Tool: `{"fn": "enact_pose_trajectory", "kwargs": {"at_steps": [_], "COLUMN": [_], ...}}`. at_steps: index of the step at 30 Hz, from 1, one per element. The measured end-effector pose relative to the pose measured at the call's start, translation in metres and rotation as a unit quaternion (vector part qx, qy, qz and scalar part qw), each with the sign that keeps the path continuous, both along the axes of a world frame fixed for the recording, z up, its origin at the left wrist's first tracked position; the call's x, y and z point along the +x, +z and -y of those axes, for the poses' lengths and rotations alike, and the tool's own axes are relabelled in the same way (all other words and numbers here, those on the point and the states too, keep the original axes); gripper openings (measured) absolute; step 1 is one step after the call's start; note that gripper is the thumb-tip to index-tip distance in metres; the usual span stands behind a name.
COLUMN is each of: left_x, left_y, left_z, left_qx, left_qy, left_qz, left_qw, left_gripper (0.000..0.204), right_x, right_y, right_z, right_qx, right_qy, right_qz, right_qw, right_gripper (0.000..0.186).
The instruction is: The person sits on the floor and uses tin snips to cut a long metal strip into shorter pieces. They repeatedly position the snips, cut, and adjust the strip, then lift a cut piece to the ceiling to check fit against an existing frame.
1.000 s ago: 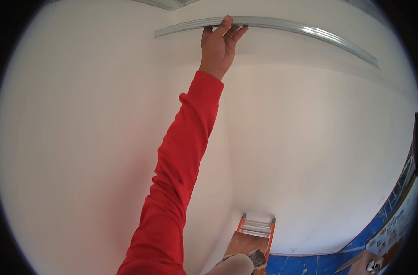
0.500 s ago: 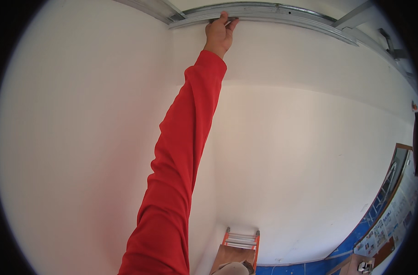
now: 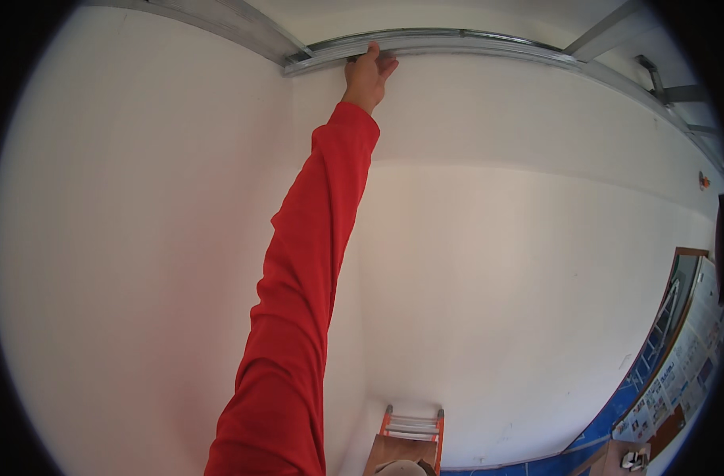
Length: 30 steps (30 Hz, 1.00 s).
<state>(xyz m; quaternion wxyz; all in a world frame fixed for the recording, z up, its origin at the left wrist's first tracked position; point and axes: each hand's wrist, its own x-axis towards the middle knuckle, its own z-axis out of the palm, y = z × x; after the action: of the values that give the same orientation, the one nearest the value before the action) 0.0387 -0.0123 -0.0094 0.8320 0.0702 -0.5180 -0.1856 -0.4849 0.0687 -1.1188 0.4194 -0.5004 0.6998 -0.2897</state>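
Note:
My left arm, in a red sleeve (image 3: 298, 262), stretches up toward the top of the wall. At its end my left hand (image 3: 365, 79) is closed on a long grey metal channel (image 3: 425, 44), near the channel's left end. The thumb presses on the channel's front face, and the other fingers are bent at its lower edge, partly hidden. The channel runs along the wall, just below ceiling height, from the corner toward the right. My right hand is out of view.
Metal ceiling framing (image 3: 255, 30) meets at the corner, and a cross piece (image 3: 604, 33) joins at right. Below stands an orange ladder (image 3: 439, 432) with a brown board (image 3: 378, 451). Blue floor covering (image 3: 564, 462) lies along the wall. A papered panel (image 3: 671, 377) is at right.
The view has shifted, so the hand and the channel's left part sit slightly lower and further left. The channel's right end, which stuck out before, now lies close along the framing.

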Motion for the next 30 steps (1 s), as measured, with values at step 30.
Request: {"fn": "enact_pose_trajectory", "kwargs": {"at_steps": [30], "left_x": [-0.043], "left_y": [0.001], "left_z": [0.034], "left_qx": [-0.037], "left_qy": [0.015], "left_qz": [-0.005], "left_qw": [0.999], "left_gripper": [0.032], "right_x": [-0.007], "right_y": [-0.019], "right_z": [0.002], "right_qx": [0.009], "right_qy": [0.021], "right_qz": [0.009], "right_qw": [1.0], "right_gripper": [0.063]}}
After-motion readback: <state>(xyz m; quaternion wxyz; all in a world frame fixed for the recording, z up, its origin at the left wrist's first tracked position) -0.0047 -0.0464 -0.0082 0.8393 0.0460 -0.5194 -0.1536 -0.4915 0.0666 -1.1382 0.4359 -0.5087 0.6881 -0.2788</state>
